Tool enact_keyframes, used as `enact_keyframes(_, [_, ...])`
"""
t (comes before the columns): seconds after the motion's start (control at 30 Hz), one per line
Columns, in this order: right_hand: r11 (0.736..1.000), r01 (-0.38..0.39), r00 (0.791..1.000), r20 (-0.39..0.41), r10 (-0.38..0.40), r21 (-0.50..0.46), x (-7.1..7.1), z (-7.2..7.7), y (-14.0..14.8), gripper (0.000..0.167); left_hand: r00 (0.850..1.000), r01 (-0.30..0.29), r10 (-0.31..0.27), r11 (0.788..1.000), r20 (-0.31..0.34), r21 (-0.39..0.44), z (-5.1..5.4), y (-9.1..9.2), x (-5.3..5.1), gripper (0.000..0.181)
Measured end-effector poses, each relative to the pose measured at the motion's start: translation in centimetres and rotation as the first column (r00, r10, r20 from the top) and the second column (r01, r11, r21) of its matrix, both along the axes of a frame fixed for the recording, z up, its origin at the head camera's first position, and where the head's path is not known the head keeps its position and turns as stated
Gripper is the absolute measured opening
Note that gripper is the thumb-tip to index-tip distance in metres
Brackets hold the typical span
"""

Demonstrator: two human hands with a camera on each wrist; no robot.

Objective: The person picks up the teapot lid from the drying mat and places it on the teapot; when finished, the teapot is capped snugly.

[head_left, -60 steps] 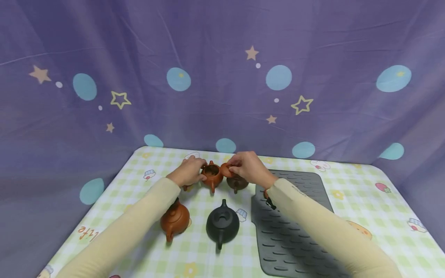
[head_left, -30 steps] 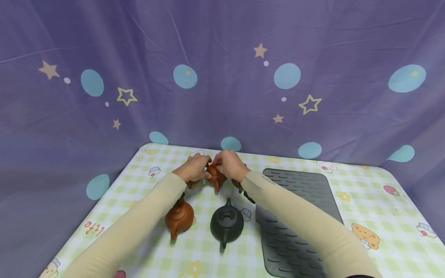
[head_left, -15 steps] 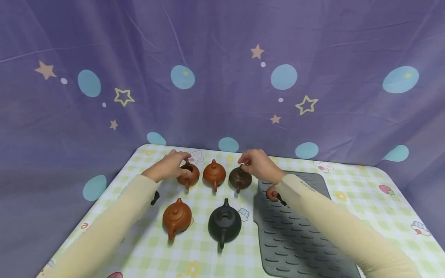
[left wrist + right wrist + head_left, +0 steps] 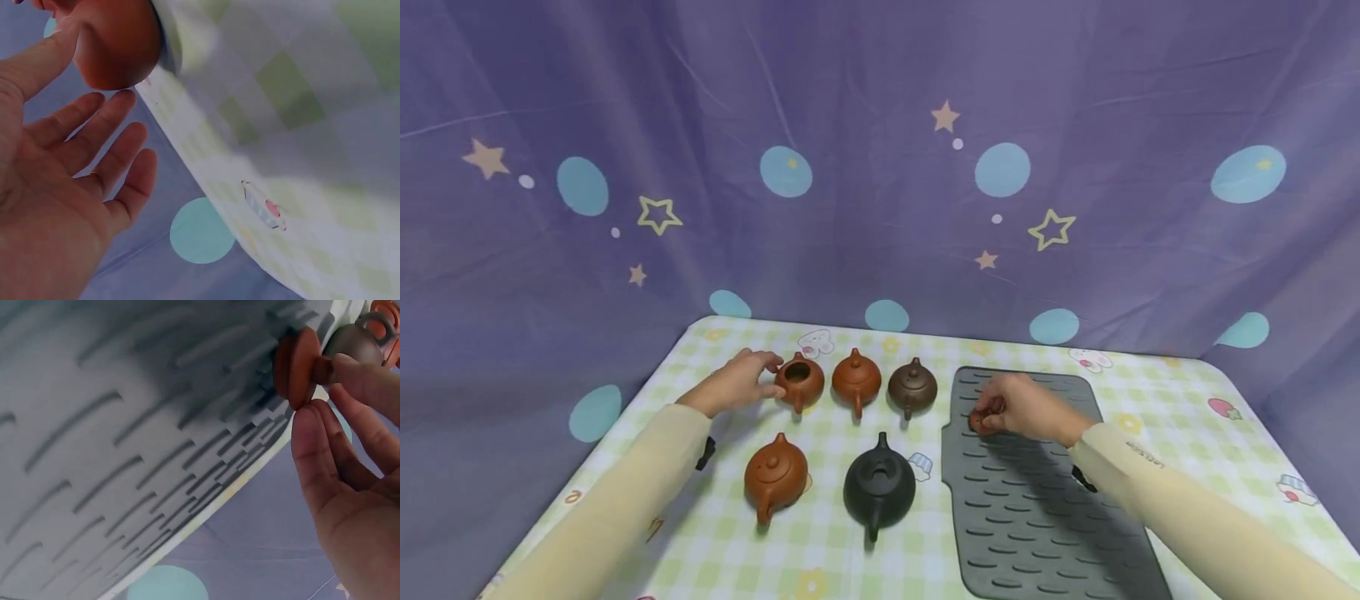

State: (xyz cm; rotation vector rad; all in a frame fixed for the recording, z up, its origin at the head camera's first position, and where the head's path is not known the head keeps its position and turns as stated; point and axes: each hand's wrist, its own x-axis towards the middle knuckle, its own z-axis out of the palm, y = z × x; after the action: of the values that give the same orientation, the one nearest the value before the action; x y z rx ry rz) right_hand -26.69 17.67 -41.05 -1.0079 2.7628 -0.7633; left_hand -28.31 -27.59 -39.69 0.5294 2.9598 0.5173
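My right hand [image 4: 1026,407] pinches a small reddish-brown teapot lid [image 4: 301,367] by its knob, over the left part of the grey ridged mat [image 4: 1045,500]. Whether the lid touches the mat, I cannot tell. At the back left, my left hand [image 4: 737,383] is beside a lidless reddish-brown teapot [image 4: 808,387], its thumb at the pot's side and its other fingers loosely bent. To the right of that pot stand an orange-brown teapot [image 4: 856,383] with its lid on and a dark brown lidded teapot [image 4: 913,392].
Closer to me stand an orange-brown lidded teapot [image 4: 777,475] and a black teapot [image 4: 880,492]. The checked tablecloth [image 4: 730,550] lies under everything. A purple curtain [image 4: 850,250] hangs behind the table.
My right hand set a lid on the middle orange-brown teapot, then moved right to the small lid on the mat. My left hand moved left from the middle teapot to the lidless one.
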Motion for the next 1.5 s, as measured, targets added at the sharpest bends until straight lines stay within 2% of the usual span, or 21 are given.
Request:
enact_keyframes(0.1, [1.0,-0.022,0.997,-0.072,0.021,-0.006,0.3,-0.6,0.0,0.014,1.0,-0.001,0.001,1.0,-0.017,0.011,-0.5,-0.1,-0.1,0.049])
enact_keyframes(0.2, [1.0,-0.013,0.993,-0.122,0.01,-0.018,0.5,-1.0,-0.1,0.015,0.999,0.01,-0.009,1.0,-0.046,0.024,-1.0,-0.2,-0.2,0.045])
enact_keyframes(0.37, [1.0,0.017,0.994,-0.107,-0.019,-0.015,0.9,-1.4,-0.1,0.016,0.997,0.032,-0.03,0.999,-0.075,0.035,-1.2,-0.2,-0.4,0.043])
enact_keyframes(0.47, [0.998,0.036,0.994,-0.097,-0.041,-0.05,0.8,-1.1,-0.4,0.014,0.997,0.034,-0.031,0.999,-0.07,0.036,-1.1,-0.1,-0.5,0.043])
enact_keyframes(0.6, [0.991,0.041,0.988,-0.146,-0.06,-0.126,0.4,0.0,-1.8,0.01,0.998,0.035,-0.032,0.999,-0.06,0.04,-0.9,-0.3,-0.4,0.043])
enact_keyframes(0.8, [0.969,-0.002,0.979,-0.2,-0.049,-0.247,-0.2,2.5,-6.0,0.013,0.999,0.026,-0.024,0.999,-0.048,0.044,-0.8,-0.4,-0.5,0.043])
enact_keyframes(0.97, [0.955,-0.062,0.976,-0.22,-0.003,-0.289,-1.0,3.9,-10.5,0.014,0.999,0.004,-0.002,0.999,-0.039,0.048,-0.9,-0.1,-0.5,0.043])
enact_keyframes(1.07, [0.952,-0.097,0.973,-0.229,0.029,-0.29,-1.8,4.2,-13.0,0.013,0.999,-0.001,0.003,0.998,-0.04,0.058,-0.9,0.0,-0.5,0.042])
enact_keyframes(1.17, [0.961,-0.095,0.975,-0.22,0.036,-0.26,-2.6,4.2,-15.3,0.013,0.999,-0.008,0.01,0.998,-0.046,0.062,-0.9,0.0,-0.5,0.042])
enact_keyframes(1.37, [0.974,-0.072,0.992,-0.12,0.047,-0.213,-3.6,4.3,-19.7,0.014,0.998,-0.026,0.029,0.998,-0.048,0.051,-0.7,0.0,-0.5,0.041])
enact_keyframes(1.5, [0.976,-0.075,0.995,-0.083,0.059,-0.203,-4.1,4.1,-22.2,0.015,0.999,-0.036,0.037,0.999,-0.03,0.035,-0.8,0.2,-0.5,0.041])
